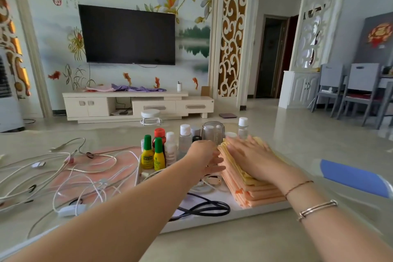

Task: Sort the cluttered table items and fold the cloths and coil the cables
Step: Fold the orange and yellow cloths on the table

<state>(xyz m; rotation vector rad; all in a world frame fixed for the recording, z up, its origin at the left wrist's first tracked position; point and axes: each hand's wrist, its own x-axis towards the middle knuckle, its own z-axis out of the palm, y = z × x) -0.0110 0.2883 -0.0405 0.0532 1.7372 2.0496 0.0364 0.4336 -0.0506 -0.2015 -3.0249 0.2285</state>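
Note:
A stack of folded orange and yellow cloths sits on the white tray at centre right. My right hand lies flat on top of the stack, fingers straight. My left hand touches the stack's left side with straight fingers. A tangle of white cables spreads over the table's left half, across a pink cloth. A black cable lies looped on the tray near the front.
Small bottles stand behind the hands: two yellow ones with green caps, a red-capped one, clear ones with white caps and a clear jar. A blue object lies at the right edge.

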